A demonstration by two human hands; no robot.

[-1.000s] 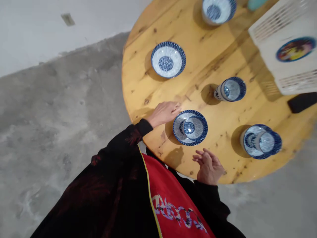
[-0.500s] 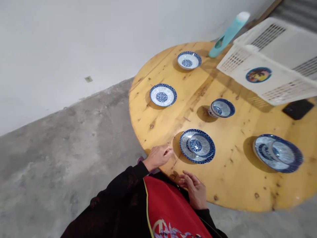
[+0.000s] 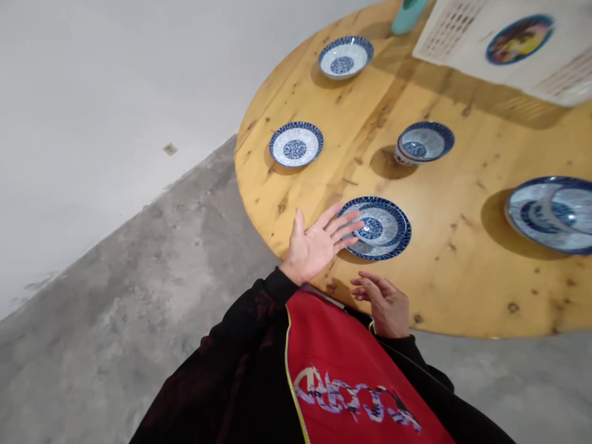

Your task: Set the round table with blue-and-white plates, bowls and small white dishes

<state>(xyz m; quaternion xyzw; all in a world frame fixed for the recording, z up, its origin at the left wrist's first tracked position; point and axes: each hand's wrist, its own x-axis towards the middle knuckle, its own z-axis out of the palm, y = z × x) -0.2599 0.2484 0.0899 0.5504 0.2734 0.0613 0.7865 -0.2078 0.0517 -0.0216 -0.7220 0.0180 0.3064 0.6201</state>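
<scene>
Round wooden table [image 3: 462, 259] carries several blue-and-white dishes; white basket [image 3: 509, 55] sits at the far right. Nearest the person, close to the near edge, a small bowl [image 3: 380, 223] sits inside a plate [image 3: 398, 243]. Left hand [image 3: 317, 246] is spread flat, palm up, fingertips over the plate's left rim, so the stack lies just right of it. Right hand [image 3: 386, 302] hovers loosely open, holding nothing, near side of the plate, slightly further off.
</scene>
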